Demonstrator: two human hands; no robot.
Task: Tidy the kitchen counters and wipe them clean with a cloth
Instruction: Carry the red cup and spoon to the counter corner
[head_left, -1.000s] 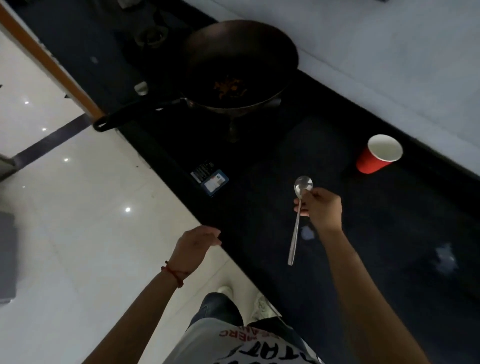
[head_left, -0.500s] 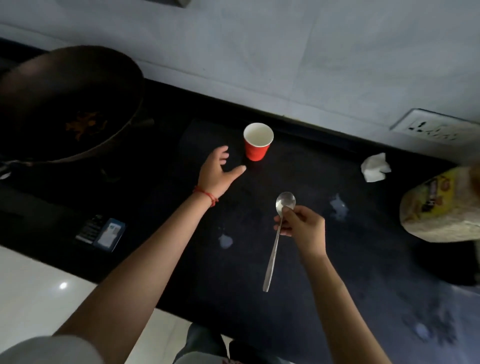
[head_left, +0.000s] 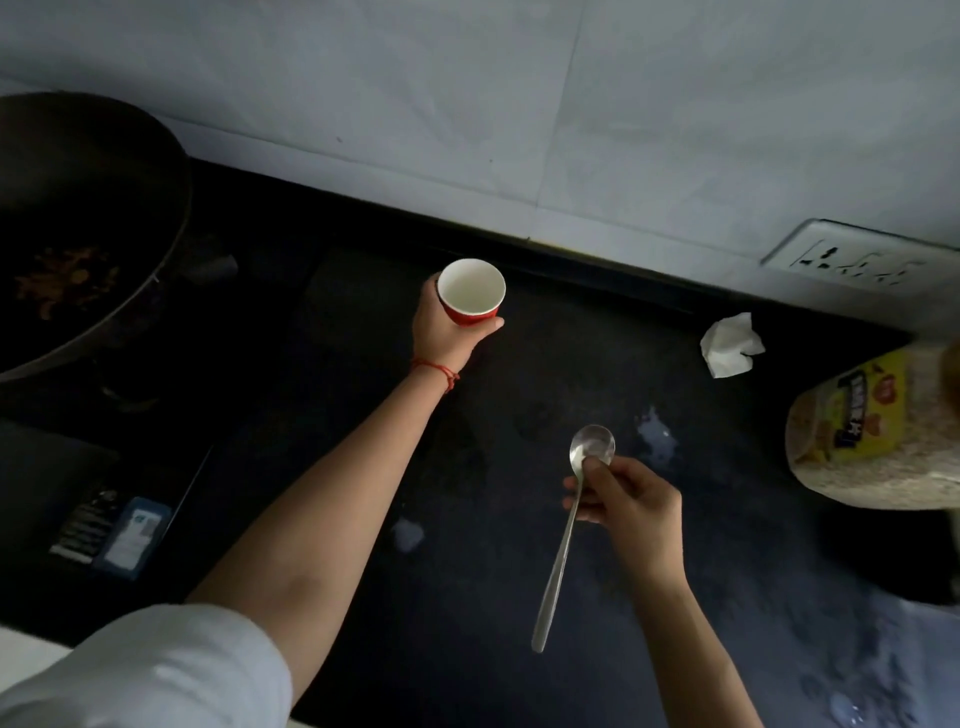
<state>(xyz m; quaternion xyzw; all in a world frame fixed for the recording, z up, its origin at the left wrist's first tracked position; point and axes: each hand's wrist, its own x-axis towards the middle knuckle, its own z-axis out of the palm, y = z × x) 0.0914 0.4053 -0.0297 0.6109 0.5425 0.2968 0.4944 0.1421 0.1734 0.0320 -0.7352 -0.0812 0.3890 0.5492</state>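
Note:
A red paper cup (head_left: 471, 292) with a white inside stands near the back of the black counter (head_left: 519, 597). My left hand (head_left: 441, 332) grips it from the left, thumb curled round its front. My right hand (head_left: 626, 501) holds a metal spoon (head_left: 569, 525) just below the bowl, above the counter, with the handle hanging toward me. A crumpled white tissue (head_left: 730, 345) lies at the back right. Small wet spots (head_left: 657, 436) show on the counter near the spoon.
A dark wok (head_left: 78, 223) with food scraps sits on the stove at the left. A yellow-labelled bag (head_left: 878, 431) lies at the right edge. A small blue card (head_left: 132, 535) lies on the hob front. A wall socket (head_left: 852, 260) is at the back right.
My left hand has reached forward from beside the cup and closed round it. The right hand still holds the spoon in about the same place. The view has settled toward the counter.

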